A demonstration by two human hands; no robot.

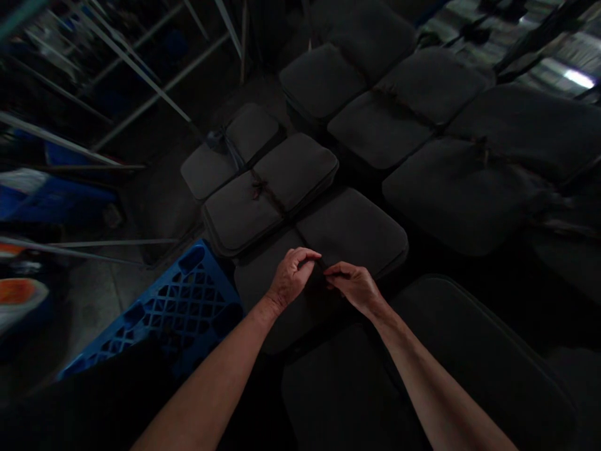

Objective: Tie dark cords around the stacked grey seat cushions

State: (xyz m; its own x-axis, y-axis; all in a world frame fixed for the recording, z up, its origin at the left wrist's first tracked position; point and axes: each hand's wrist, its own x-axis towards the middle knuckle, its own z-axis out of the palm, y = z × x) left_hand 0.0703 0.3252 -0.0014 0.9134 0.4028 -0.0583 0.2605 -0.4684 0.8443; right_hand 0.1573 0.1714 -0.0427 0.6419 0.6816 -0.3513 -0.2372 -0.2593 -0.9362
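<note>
My left hand (292,275) and my right hand (353,285) meet over a stack of dark flat cushions (350,232) close in front of me. Both hands pinch a thin dark string (323,268) that runs between their fingertips across the middle of the stack. The scene is dim, so the string is hard to make out. Behind it lies another tied stack of dark cushions (270,188) with a knot across its centre.
Several more tied cushion stacks (404,103) fill the floor ahead and to the right. A blue plastic crate (173,307) lies at my lower left. Metal rack bars (141,75) cross the upper left. A dark cushion (422,376) sits right below my arms.
</note>
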